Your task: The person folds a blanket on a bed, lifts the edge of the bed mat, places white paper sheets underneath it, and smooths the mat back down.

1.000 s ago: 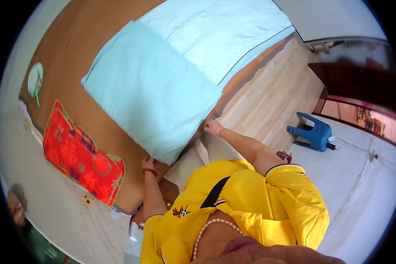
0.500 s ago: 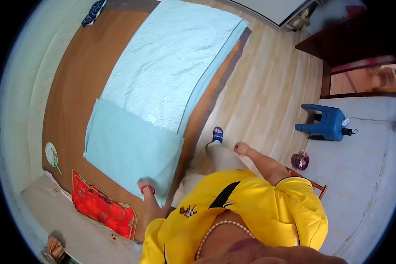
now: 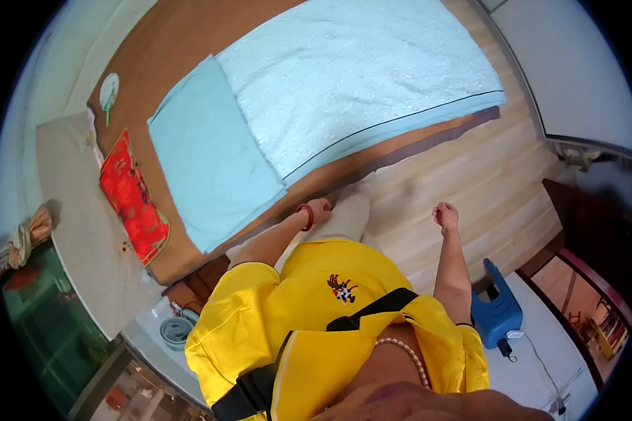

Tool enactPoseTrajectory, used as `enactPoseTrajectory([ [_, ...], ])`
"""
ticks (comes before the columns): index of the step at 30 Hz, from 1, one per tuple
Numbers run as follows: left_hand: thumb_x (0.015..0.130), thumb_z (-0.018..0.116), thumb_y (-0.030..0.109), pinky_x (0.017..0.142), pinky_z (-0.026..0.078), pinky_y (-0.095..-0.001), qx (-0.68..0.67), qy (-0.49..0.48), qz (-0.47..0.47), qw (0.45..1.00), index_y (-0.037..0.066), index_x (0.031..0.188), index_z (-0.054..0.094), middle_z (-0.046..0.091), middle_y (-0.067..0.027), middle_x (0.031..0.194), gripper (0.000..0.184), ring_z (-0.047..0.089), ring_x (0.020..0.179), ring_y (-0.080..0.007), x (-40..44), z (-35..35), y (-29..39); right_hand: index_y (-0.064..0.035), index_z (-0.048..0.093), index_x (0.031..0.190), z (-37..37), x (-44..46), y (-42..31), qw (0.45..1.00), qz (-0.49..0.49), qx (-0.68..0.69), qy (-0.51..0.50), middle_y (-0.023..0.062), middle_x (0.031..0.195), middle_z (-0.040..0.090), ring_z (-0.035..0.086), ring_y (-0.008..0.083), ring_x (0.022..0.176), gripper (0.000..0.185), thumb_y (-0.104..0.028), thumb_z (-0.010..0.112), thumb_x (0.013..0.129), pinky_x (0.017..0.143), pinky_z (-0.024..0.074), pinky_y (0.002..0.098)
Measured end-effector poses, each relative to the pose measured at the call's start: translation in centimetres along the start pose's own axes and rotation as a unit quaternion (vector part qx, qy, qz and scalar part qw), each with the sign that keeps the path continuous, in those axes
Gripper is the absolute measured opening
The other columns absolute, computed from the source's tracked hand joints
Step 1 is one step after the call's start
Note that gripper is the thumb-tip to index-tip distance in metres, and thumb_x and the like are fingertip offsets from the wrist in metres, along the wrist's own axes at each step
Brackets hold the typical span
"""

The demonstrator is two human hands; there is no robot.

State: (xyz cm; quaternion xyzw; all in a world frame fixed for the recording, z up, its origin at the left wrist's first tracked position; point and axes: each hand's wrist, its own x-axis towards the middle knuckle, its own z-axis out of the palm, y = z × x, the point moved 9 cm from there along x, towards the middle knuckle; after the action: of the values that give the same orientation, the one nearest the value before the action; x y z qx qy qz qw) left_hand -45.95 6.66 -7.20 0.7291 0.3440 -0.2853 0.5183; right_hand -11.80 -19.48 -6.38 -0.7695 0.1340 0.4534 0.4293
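My left hand (image 3: 320, 210), with a red bracelet (image 3: 305, 217) at the wrist, hangs beside my thigh near the bed's edge. Its fingers are mostly turned from view, and I see nothing held. Out over the wooden floor, my right hand (image 3: 446, 215) is raised with its fingers curled in, nothing visible in it. A pale blue patterned quilt (image 3: 358, 70) lies spread on the brown bed mat (image 3: 182, 35). Over its left end lies a plain light blue cloth (image 3: 214, 154), apart from both hands. A red embroidered pillow cover (image 3: 133, 200) lies at the head of the bed.
A round fan (image 3: 109, 91) with a green handle lies on the mat. The beige headboard (image 3: 77, 224) stands at left. On the right are a blue plastic stool (image 3: 497, 309) with a cable, a dark door (image 3: 590, 217) and a white panel (image 3: 576, 70) behind the wooden floor (image 3: 428, 172).
My left hand has come off the light blue cloth to beside my thigh. My right hand has swung outward and up. The view has turned, and the light blue cloth looks flatter.
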Motion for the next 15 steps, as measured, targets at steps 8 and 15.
enactPoseTrajectory([
  [8, 0.074, 0.057, 0.023, 0.073, 0.046, -0.0318, -0.032, 0.009, -0.124, 0.992, 0.002, 0.1, 0.059, 0.062, -0.013, 0.091, 0.034, 0.059, 0.085, -0.0246, 7.5, -4.7, 1.6, -0.0064, 0.053, 0.087, -6.5, 8.7, -13.2, 0.993, -0.017, 0.115, 0.033, 0.0038, 0.068, 0.057, 0.054, 0.0103, 0.057, 0.011, -0.016, 0.049, 0.083, 0.046, 0.0435, 0.0214],
  [15, 0.077, 0.056, 0.015, 0.05, 0.043, -0.025, -0.419, 0.173, -0.145, 0.879, 0.003, 0.096, 0.054, 0.055, -0.0043, 0.068, 0.023, 0.053, 0.058, -0.014, 9.1, -8.3, 2.2, -0.0087, 0.055, 0.088, -12.8, 18.3, -24.9, 0.982, -0.068, 0.145, 0.103, 0.0007, 0.072, 0.057, 0.053, 0.01, 0.064, 0.014, -0.02, 0.051, 0.081, 0.052, 0.0422, 0.0235],
])
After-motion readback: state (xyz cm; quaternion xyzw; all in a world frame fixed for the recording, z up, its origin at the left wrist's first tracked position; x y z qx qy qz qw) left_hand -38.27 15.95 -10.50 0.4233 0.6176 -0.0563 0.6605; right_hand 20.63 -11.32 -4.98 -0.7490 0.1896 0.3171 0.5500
